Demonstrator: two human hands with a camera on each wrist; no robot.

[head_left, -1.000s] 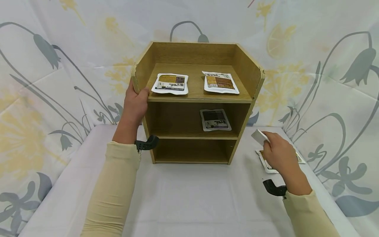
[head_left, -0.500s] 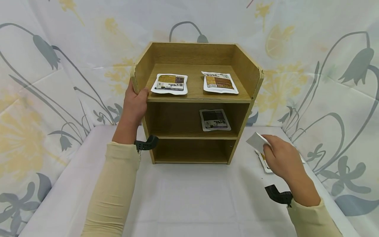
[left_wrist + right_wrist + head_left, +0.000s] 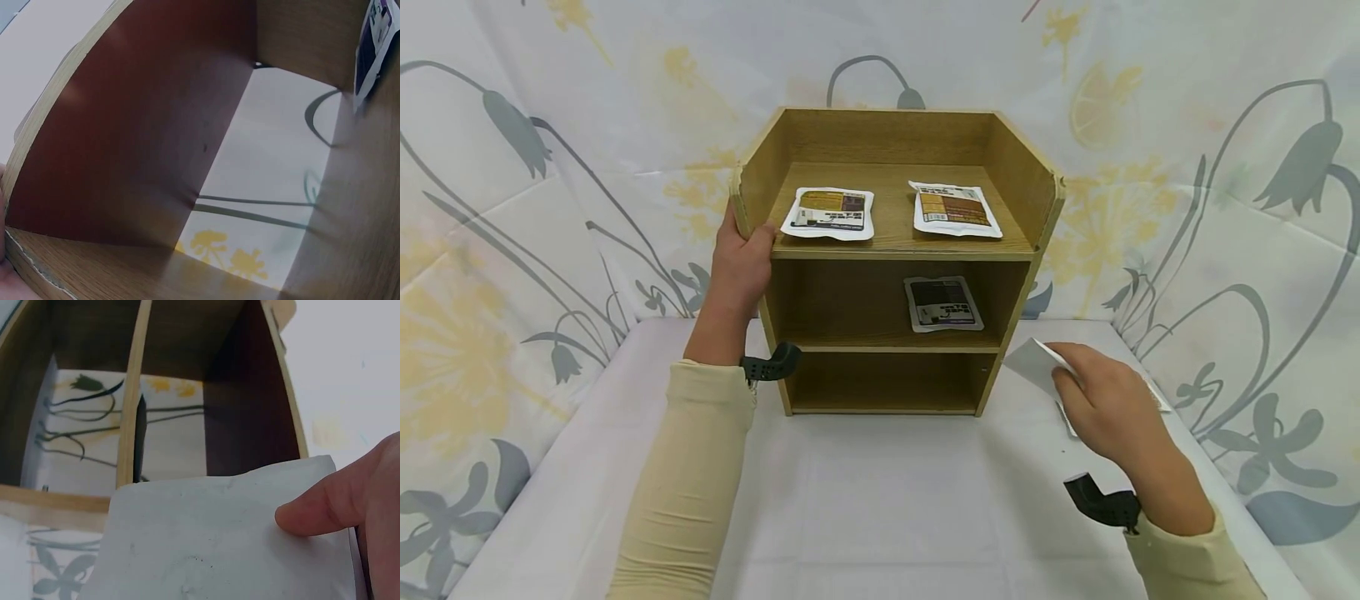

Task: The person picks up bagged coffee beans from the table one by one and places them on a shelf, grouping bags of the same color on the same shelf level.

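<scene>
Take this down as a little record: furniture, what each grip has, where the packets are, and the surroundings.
Furniture: wooden shelf unit, upright, three levels
Left grip: holds the unit's left side panel
Right grip: holds a white packet, blank side visible
Top shelf: yellow-labelled packet left, brown-labelled packet right
Middle shelf: dark-labelled packet, towards the right
Table: white cloth; tabletop packet mostly hidden by the right grip
Backdrop: flower-printed fabric

Left grip higher; right grip in pinch
</scene>
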